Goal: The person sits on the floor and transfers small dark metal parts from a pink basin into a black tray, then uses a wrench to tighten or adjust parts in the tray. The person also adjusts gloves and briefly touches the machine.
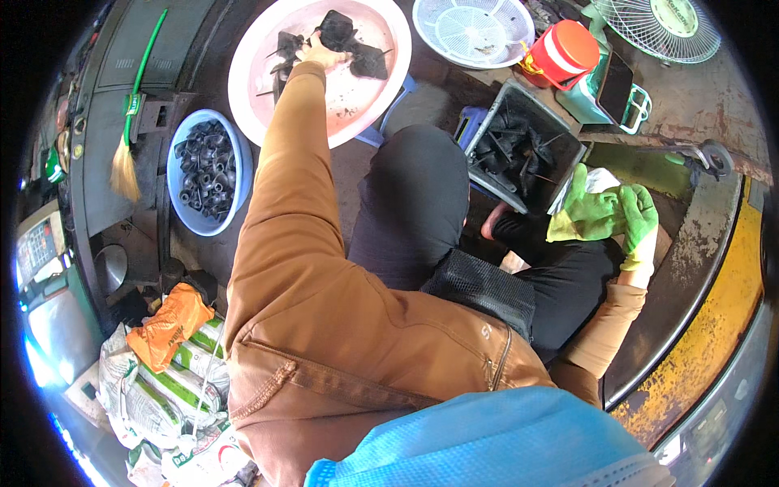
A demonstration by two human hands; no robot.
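Note:
My left hand (320,55), bare, reaches into a wide pink basin (243,81) at the top. Its fingers are spread against black moulded pieces (339,31) with flat flaps; no firm grip shows. My right hand (639,231) wears a green and pale yellow glove and is closed by my right knee. From it a second green glove (586,213) stretches left, with something white behind it. Just beyond stands a grey crate (497,183) holding dark, thin-edged black pieces (515,150).
A blue basin (180,203) of small black tubular parts stands left. Beyond are a white strainer basket (454,53), a red jug (568,50), a fan (665,24) and a green-white box (580,101). Filled sacks (154,398) lie lower left; a yellow metal edge (706,325) curves along the right.

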